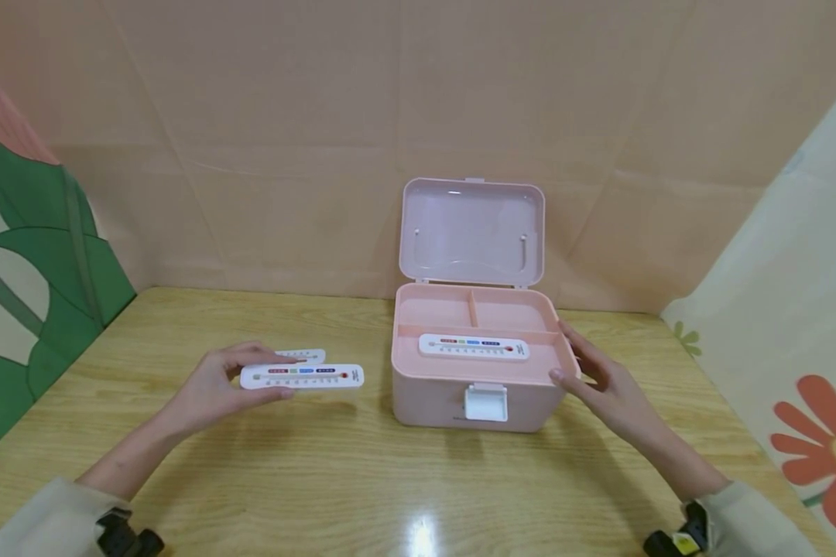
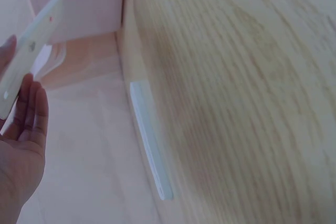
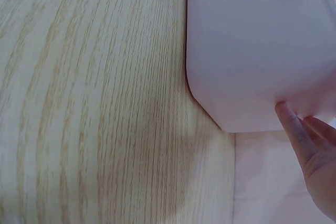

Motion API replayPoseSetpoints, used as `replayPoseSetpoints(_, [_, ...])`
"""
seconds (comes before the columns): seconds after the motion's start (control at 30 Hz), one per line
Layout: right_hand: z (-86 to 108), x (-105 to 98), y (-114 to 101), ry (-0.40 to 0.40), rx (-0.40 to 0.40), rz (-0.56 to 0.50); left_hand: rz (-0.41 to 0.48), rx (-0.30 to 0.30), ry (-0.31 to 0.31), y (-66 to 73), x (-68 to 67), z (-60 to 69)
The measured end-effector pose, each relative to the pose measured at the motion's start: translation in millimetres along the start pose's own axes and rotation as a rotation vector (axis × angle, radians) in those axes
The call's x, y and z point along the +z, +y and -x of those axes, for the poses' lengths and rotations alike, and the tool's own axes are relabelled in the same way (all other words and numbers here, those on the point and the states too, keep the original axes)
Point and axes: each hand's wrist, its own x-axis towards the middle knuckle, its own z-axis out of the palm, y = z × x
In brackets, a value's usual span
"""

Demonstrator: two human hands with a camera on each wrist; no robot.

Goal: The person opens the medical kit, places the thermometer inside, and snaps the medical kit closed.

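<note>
My left hand (image 1: 212, 387) pinches a white wall thermometer (image 1: 302, 377) between thumb and fingers, left of the box and above the table. Behind it, partly hidden, a second thermometer (image 2: 150, 140) lies on the table. The pink medicine box (image 1: 428, 402) stands with its lid (image 1: 472, 232) raised. Across the front compartment of its upper tray sits a third thermometer (image 1: 474, 347), scale facing up. My right hand (image 1: 616, 394) holds the box at its right side, thumb by the front corner and fingers on the side wall.
A white latch (image 1: 486, 402) hangs on the box front. Two smaller compartments lie at the back of the tray. The wooden table (image 1: 306, 480) meets a pinkish cloth backdrop (image 1: 286, 155), with flower-patterned cloth (image 1: 752, 309) at the sides.
</note>
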Motion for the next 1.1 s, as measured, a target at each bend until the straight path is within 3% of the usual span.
replayPoseSetpoints(0.63, [-1.3, 1.8, 3.0, 0.01, -0.015, 0.001, 0.029, 0.05, -0.014, 10.0, -2.8, -5.9])
replayPoseSetpoints(1.1, [-1.9, 1.3, 3.2, 0.009, -0.005, -0.001, 0.103, 0.061, -0.001, 16.9, -4.7, -6.5])
